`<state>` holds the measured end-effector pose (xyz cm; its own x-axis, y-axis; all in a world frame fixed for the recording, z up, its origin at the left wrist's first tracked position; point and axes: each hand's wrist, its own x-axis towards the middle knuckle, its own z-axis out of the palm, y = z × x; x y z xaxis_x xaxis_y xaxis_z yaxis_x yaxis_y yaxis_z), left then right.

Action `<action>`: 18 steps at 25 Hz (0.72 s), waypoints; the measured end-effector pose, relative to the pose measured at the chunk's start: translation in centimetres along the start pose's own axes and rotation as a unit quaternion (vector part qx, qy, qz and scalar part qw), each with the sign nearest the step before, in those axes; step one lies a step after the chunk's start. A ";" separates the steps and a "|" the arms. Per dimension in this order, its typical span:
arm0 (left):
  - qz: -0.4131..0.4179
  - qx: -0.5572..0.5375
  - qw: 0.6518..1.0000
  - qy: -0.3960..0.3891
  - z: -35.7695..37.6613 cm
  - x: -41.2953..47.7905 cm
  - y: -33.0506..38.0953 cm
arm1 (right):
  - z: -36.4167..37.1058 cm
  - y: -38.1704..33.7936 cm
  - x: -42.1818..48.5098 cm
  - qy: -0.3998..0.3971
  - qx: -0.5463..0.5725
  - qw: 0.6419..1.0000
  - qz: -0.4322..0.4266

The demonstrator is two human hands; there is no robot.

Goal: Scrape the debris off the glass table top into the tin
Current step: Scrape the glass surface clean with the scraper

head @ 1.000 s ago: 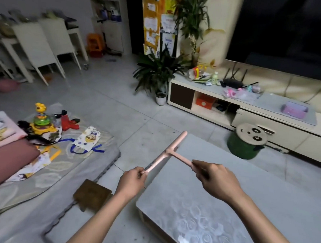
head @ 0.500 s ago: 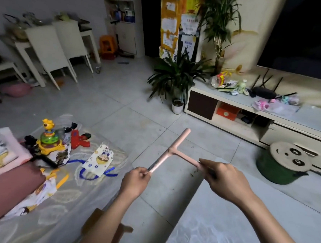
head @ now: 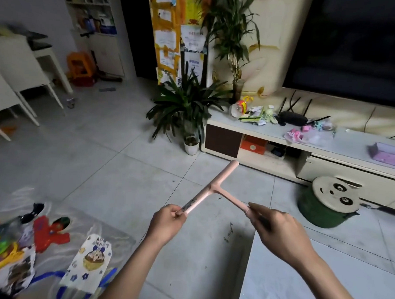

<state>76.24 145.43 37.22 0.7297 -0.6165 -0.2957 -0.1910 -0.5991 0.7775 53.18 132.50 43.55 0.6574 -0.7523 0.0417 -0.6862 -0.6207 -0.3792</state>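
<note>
tiled floor (head: 113, 167) below pink scraper (head: 215, 187) in left hand (head: 166, 223), right hand (head: 279, 233)

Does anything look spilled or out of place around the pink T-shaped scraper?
Yes. Dark debris flecks lie on the grey floor tiles beside the glass table top corner, below the pink T-shaped scraper held by the left hand and right hand. The green round tin, panda-face lid on, stands apart to the right.

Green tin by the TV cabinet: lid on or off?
On. The panda-face lid sits flat across the top of the green tin, covering its opening; none of the inside shows.
</note>
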 end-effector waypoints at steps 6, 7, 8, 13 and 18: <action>0.043 0.005 0.998 -0.052 0.1 14.0 4.1 | 2.2 -0.5 10.1 0.058 -0.011 0.996 0.062; 0.045 0.006 0.997 -0.057 -0.1 16.0 4.6 | 2.6 -0.8 11.7 0.061 -0.010 0.995 0.073; 0.048 0.008 0.997 -0.057 -0.4 18.5 5.2 | 3.0 -1.1 14.0 0.068 -0.006 0.994 0.085; 0.076 0.027 0.993 -0.088 -2.5 28.4 9.5 | 3.0 -2.8 23.0 0.068 0.013 0.987 0.143; 0.109 0.045 0.985 -0.124 0.4 37.1 15.7 | 1.6 0.6 30.6 0.090 0.035 0.978 0.187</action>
<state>100.06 112.94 38.24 0.4843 -0.8345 -0.2630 -0.3902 -0.4751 0.7887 73.38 109.46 43.13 0.2949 -0.9544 0.0464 -0.8410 -0.2823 -0.4615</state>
